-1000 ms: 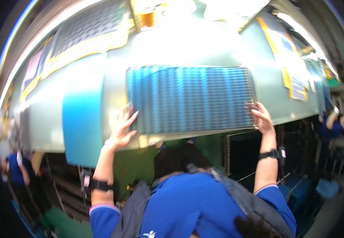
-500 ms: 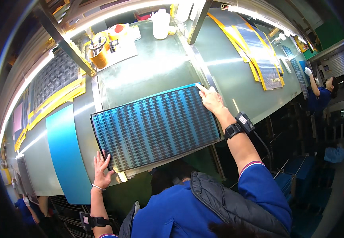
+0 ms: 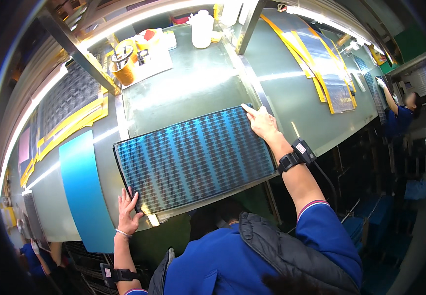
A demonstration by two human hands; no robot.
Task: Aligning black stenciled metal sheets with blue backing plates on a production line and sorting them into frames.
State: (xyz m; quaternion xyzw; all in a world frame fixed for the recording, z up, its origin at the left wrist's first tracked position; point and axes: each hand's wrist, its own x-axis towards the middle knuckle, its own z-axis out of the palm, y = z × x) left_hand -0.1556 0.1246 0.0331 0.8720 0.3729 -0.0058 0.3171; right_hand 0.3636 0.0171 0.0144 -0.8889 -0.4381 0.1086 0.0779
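Observation:
A rectangular panel with rows of small dark printed marks over blue (image 3: 198, 157) lies slightly tilted on the bench in front of me. It looks like a dark patterned film on a blue board. My left hand (image 3: 128, 215) rests at its near left corner, fingers spread, fingertips against the edge. At the far right corner, my right hand (image 3: 262, 122) presses with outstretched fingers on the panel's edge. Neither hand grips anything. A plain blue sheet (image 3: 86, 189) lies to the left of the panel, apart from both hands.
Yellow-edged films (image 3: 323, 73) lie far right, and more yellow-bordered sheets (image 3: 73, 120) at left. Behind are a tape roll (image 3: 123, 73) and a white bottle (image 3: 201, 30). A metal post (image 3: 250, 27) rises at the back. Co-workers stand at right (image 3: 403, 118) and lower left (image 3: 33, 258).
The plain blue strip along the panel's far edge no longer shows; the patterned surface now reaches that edge. Both hands stay at their corners. The whole view has shifted slightly.

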